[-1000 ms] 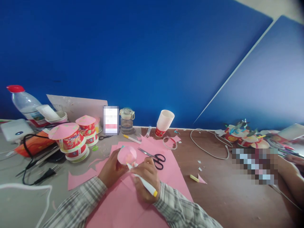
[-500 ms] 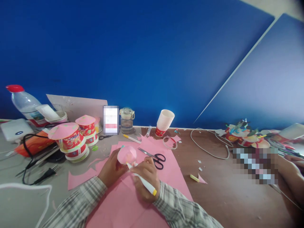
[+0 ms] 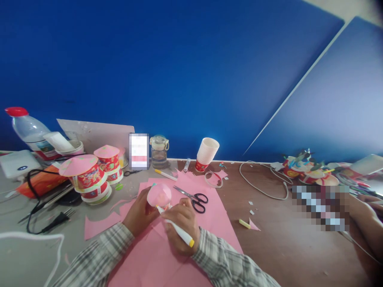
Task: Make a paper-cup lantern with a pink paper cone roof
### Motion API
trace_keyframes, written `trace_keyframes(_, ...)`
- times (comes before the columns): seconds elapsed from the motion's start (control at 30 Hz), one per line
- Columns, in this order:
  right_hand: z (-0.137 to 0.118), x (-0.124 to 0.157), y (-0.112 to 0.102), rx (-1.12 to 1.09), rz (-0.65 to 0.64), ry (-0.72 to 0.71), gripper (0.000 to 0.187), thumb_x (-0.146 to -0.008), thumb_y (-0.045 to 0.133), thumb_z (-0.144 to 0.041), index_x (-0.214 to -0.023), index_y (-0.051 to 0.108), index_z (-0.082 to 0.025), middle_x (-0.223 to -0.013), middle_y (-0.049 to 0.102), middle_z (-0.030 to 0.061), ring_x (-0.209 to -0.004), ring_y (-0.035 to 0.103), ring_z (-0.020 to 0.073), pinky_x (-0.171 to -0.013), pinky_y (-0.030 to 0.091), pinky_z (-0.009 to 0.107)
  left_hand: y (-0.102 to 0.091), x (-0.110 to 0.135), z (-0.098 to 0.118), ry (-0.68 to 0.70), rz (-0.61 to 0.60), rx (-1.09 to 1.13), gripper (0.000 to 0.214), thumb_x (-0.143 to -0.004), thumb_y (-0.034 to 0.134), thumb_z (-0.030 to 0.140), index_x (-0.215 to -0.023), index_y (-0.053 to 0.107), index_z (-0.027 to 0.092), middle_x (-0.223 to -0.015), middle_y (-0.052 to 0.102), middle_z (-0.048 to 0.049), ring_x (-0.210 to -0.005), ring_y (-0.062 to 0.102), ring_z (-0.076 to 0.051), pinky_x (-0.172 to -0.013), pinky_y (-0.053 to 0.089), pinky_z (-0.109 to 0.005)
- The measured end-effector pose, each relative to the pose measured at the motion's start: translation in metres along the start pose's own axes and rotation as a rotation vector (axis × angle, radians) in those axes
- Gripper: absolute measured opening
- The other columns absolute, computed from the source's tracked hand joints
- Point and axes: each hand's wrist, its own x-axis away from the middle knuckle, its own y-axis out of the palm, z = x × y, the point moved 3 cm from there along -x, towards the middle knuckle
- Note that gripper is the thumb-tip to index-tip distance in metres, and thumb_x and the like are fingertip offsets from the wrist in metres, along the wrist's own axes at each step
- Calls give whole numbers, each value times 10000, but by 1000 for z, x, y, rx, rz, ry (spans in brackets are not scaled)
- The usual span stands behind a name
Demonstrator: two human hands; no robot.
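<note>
Left hand [image 3: 140, 213] is curling round a round pink paper piece [image 3: 159, 193], holding it over the left part of the pink sheet [image 3: 215, 235]; something red is showing beneath, mostly hidden. Too hard a squeeze could dent the paper.

Right hand [image 3: 183, 223] is gripping a white marker [image 3: 178, 230], pen-fashion; yellow tip is pointing at the piece's lower rim, contact unclear. If the left grip slips, a stray stroke could land on rim or fingers. Scissors [image 3: 198, 202] are lying just beyond; a straying knuckle could knock them.

Materials, left to right: glossy red printed cups [image 3: 91, 178] are standing in pairs, waisted, wearing shallow pink cones. A scrap [image 3: 103, 224] is showing a curved cut edge. Sheet is lying flat, matte, lightly creased. Scissors are showing metal blades, black loop handles.
</note>
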Motion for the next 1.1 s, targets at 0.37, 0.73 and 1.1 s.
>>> trace_keyframes(0.37, -2, -2, -9, 5, 38, -2, 247, -725, 544, -141, -955, 599, -209, -729, 689, -8, -580, 630, 152, -680, 395, 355, 0, 0, 2, -17, -8, 18, 600, -517, 662, 246, -1077, 448, 247, -1046, 550, -54, -994, 517, -264, -860, 443, -434)
trace_keyframes(0.73, -2, -5, -13, 28, 63, 48, 206, -736, 560, -141, -921, 606, -222, -708, 678, -22, -569, 619, 142, -693, 394, 354, -2, 0, 5, -26, 1, 39, 572, -537, 662, 359, -1058, 453, 252, -1014, 560, -57, -943, 539, -260, -796, 477, -424)
trace_keyframes(1.1, -1, -1, -17, 57, 104, 31, 188, -747, 534, -141, -914, 597, -200, -742, 699, -2, -554, 611, 143, -671, 403, 357, -3, -1, 9, -60, -18, 34, 568, -527, 670, 394, -1043, 480, 250, -1006, 580, -53, -911, 554, -260, -769, 492, -417)
